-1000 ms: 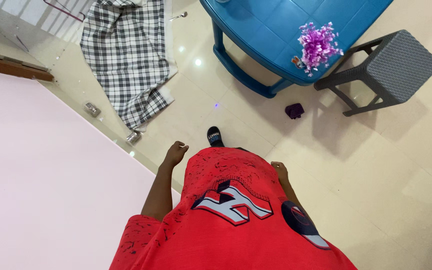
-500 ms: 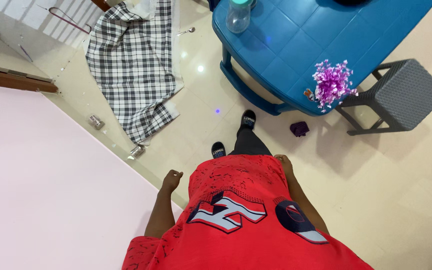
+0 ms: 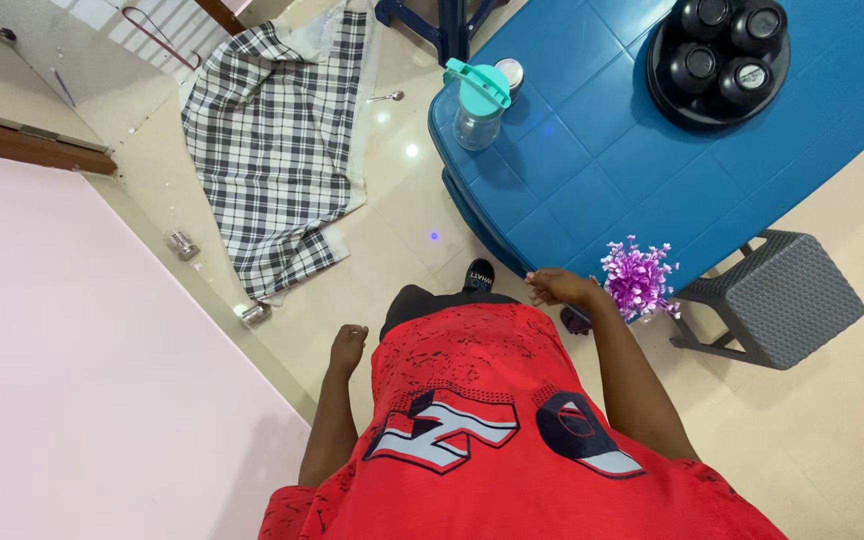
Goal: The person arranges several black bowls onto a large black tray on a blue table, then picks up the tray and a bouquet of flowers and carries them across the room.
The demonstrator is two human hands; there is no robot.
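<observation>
My right hand (image 3: 555, 287) is raised at the edge of the blue table (image 3: 592, 160), fingers loosely curled and holding nothing, just beside the purple flower bunch (image 3: 638, 277) at the table's near corner. My left hand (image 3: 349, 346) hangs at my side, half curled and empty. Farther up the table stand a clear bottle with a teal lid (image 3: 477, 104) and a round black tray of jars (image 3: 720, 58). A grey stool (image 3: 780, 298) stands to the right, a checked cloth (image 3: 277, 150) lies on the floor to the left.

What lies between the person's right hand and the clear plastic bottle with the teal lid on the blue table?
In the head view, only bare blue table top lies between the right hand and the clear plastic bottle with the teal lid.
</observation>
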